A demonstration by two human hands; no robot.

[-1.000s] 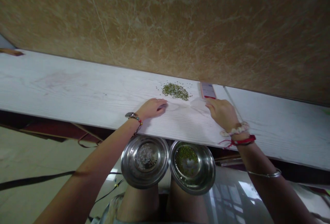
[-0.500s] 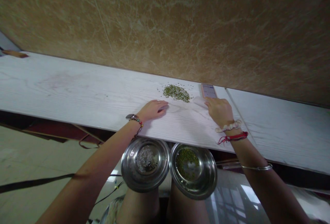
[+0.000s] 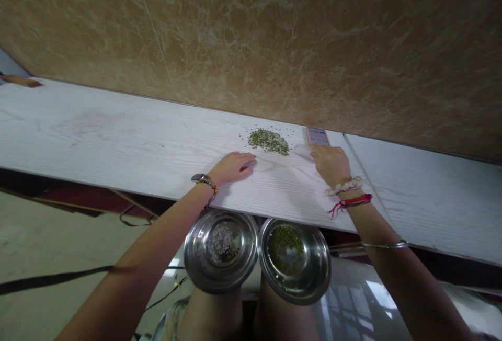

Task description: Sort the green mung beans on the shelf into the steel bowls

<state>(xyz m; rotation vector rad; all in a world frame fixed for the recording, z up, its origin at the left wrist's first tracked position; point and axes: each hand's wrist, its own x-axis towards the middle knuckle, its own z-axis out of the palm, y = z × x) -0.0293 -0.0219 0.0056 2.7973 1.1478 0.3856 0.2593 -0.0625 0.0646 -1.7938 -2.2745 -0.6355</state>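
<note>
A pile of green beans mixed with white grains (image 3: 269, 141) lies on the white wood-grain tabletop (image 3: 188, 137), with stray beans around it. My left hand (image 3: 234, 167) rests on the surface to the near left of the pile, fingers stretched out, thumb apart, holding nothing visible. Just right of the pile, my right hand (image 3: 332, 165) pinches a thin whitish card-like piece (image 3: 301, 150) close to the tabletop. The left metal bowl (image 3: 192, 257) holds white grains; the right metal bowl (image 3: 319, 257) contains green beans. Both stand over my knees, below the table edge.
A phone (image 3: 317, 136) lies behind my right hand, near the brown marbled wall panel (image 3: 251, 43). At the far left is a brown wooden piece (image 3: 21, 81). A dark strap (image 3: 55, 278) and a cable cross the lower left.
My right hand has shifted slightly left and away from me with the thin whitish piece. My left hand and the bowls look nearly unchanged.
</note>
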